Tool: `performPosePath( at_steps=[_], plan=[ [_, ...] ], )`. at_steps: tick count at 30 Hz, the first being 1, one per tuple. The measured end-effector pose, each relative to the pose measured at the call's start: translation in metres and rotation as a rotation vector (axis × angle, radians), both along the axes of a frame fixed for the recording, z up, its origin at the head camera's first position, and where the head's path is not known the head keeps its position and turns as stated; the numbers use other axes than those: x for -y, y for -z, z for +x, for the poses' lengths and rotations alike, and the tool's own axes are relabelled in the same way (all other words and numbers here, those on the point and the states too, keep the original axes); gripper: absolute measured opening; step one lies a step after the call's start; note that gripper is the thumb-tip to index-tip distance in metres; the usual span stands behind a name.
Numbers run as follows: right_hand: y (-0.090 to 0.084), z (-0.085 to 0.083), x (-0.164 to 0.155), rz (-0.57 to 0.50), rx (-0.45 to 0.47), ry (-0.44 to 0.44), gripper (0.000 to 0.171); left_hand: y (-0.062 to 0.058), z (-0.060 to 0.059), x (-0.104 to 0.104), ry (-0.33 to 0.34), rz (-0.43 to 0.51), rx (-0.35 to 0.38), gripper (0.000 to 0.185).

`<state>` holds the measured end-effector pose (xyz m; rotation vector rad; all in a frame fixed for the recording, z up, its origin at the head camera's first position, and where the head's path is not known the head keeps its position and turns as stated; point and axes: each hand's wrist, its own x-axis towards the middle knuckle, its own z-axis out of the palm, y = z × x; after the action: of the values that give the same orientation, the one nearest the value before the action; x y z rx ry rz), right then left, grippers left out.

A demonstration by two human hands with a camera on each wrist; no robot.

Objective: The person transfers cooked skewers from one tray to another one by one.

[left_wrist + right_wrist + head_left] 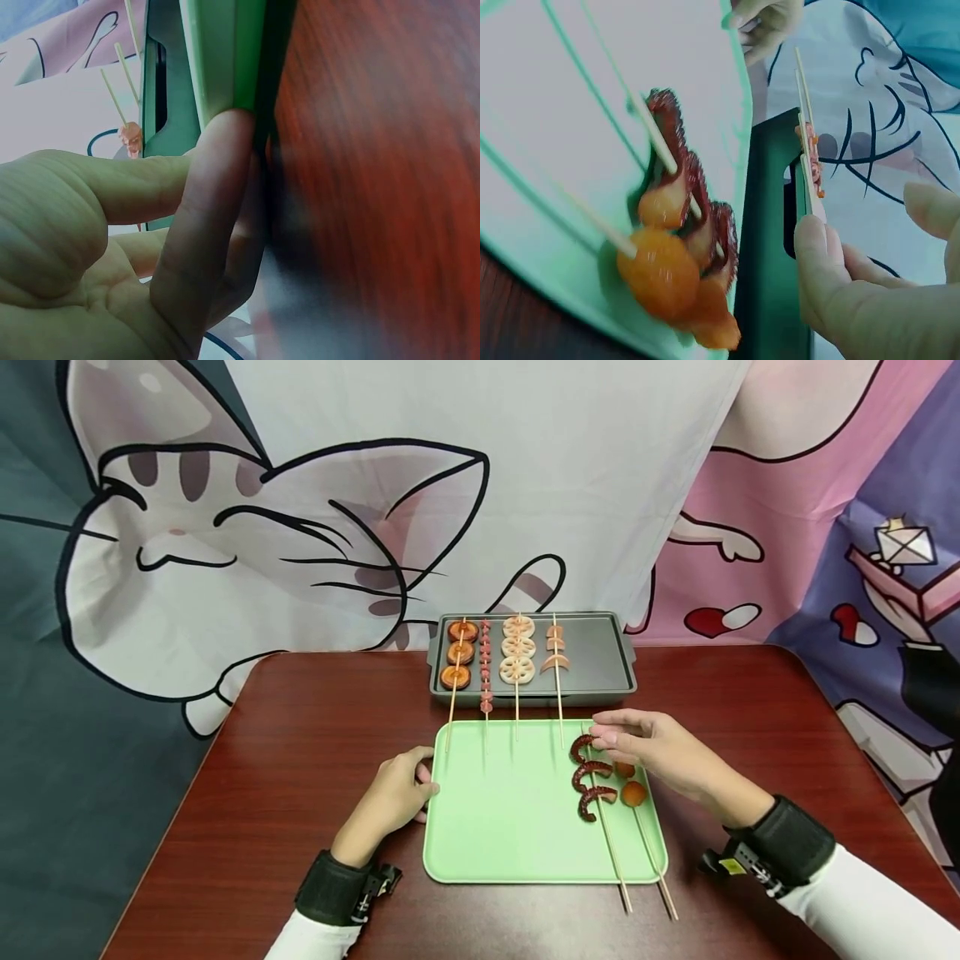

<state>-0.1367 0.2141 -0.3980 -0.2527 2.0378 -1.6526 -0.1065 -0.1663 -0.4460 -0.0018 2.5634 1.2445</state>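
At the left edge of a light green tray (510, 827), my left hand (393, 789) pinches the rim between thumb and fingers; the left wrist view shows a fingertip against the tray's side. Over the tray's far right corner is my right hand (637, 743), its fingers loosely extended and thumb apart, with no object visible in its grasp. Below it lie two skewers on the tray: one of dark red octopus tentacles (592, 770) and one of round orange-brown balls (633, 793). The right hand partly hides their far ends in the head view.
Behind the green tray stands a grey baking tray (600, 656). It bears skewers of browned round slices (461, 652), small pink pieces (485, 652), lotus root slices (517, 647) and crescent pieces (556, 662), their sticks overhanging toward me. A printed cloth (525, 485) hangs behind the brown table (300, 735).
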Motion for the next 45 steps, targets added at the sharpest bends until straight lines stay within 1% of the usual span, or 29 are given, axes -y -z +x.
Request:
performPosePath(
  at_steps=[3,6,9,11,15,19,25,33,37,39,40,44,45],
  plan=[
    [0.003,-0.007,0.003,-0.136,0.102,0.011,0.063,0.001,0.0,0.0,0.005,0.001,0.0,0.051],
    [0.006,-0.013,0.006,-0.255,0.185,0.027,0.064,0.002,-0.001,0.0,0.007,0.0,-0.004,0.051],
    [0.008,-0.019,0.01,-0.332,0.26,0.058,0.062,0.002,-0.001,-0.001,0.01,0.0,-0.004,0.05],
    [0.01,-0.022,0.011,-0.358,0.297,0.076,0.059,0.002,-0.002,-0.001,0.012,0.002,-0.004,0.05],
    [0.013,-0.029,0.018,-0.37,0.349,0.095,0.058,0.002,-0.002,-0.001,0.012,0.005,-0.005,0.051],
    [0.015,-0.035,0.027,-0.341,0.362,0.091,0.059,0.001,-0.002,0.0,0.004,0.003,-0.006,0.051],
    [0.019,-0.039,0.037,-0.289,0.369,0.08,0.054,0.0,-0.001,0.001,-0.001,0.007,-0.004,0.051],
    [0.019,-0.044,0.044,-0.311,0.392,0.041,0.047,0.001,-0.001,0.0,-0.008,0.015,-0.013,0.05],
    [0.02,-0.046,0.045,-0.326,0.409,0.045,0.039,0.001,0.0,0.001,-0.004,0.012,-0.004,0.051],
    [0.02,-0.047,0.046,-0.339,0.419,0.049,0.029,0.001,0.0,0.001,-0.001,0.01,0.0,0.051],
    [0.02,-0.047,0.047,-0.343,0.421,0.048,0.028,0.001,0.0,0.001,-0.001,0.01,0.001,0.051],
    [0.022,-0.048,0.049,-0.342,0.41,0.044,0.028,0.002,0.0,0.0,0.003,0.01,-0.002,0.05],
    [0.023,-0.048,0.049,-0.335,0.401,0.04,0.032,0.002,0.0,0.001,0.003,0.009,-0.004,0.05]
  ],
)
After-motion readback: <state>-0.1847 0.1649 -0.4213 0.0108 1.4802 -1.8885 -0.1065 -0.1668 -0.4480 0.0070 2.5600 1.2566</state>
